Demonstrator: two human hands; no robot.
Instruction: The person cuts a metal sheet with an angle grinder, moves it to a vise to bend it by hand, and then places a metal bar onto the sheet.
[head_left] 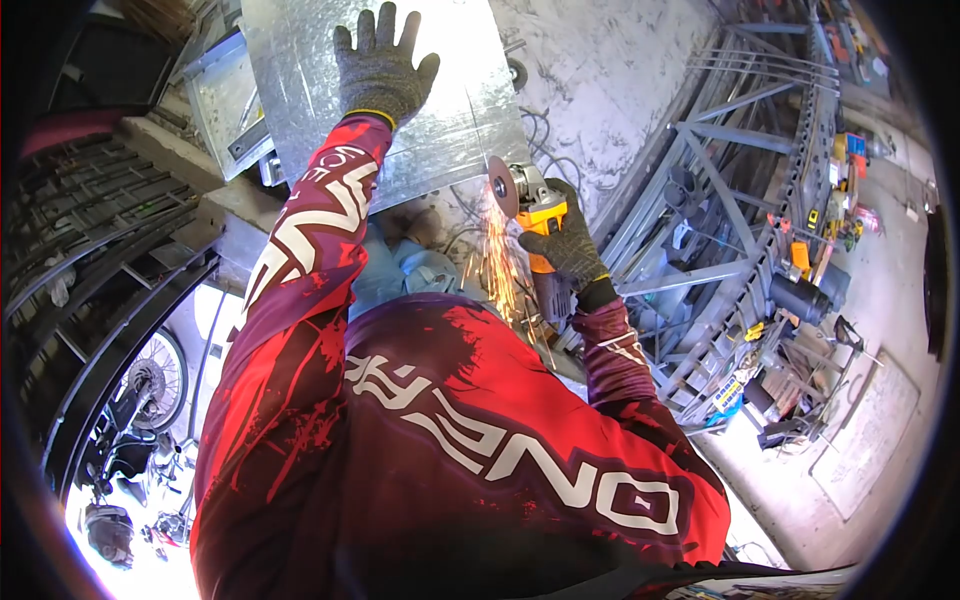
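My left hand (384, 68), in a dark knit glove, presses flat on a shiny metal sheet (450, 110) with its fingers spread. In the same kind of glove, my right hand (572, 240) is wrapped around a yellow and grey angle grinder (542, 215). The grinder's disc (503, 187) meets the right edge of the sheet near its lower corner. A stream of orange sparks (497, 255) falls from the disc toward my legs. Whether the disc has cut into the sheet cannot be made out.
On the right, a metal rack (735, 200) holds long bars, with tools and a dark cylinder (800, 297) beyond it. Dark metal railings (90, 250) stand at the left, with a motorcycle wheel (155, 380) below. A cable (540, 130) lies on the floor beside the sheet.
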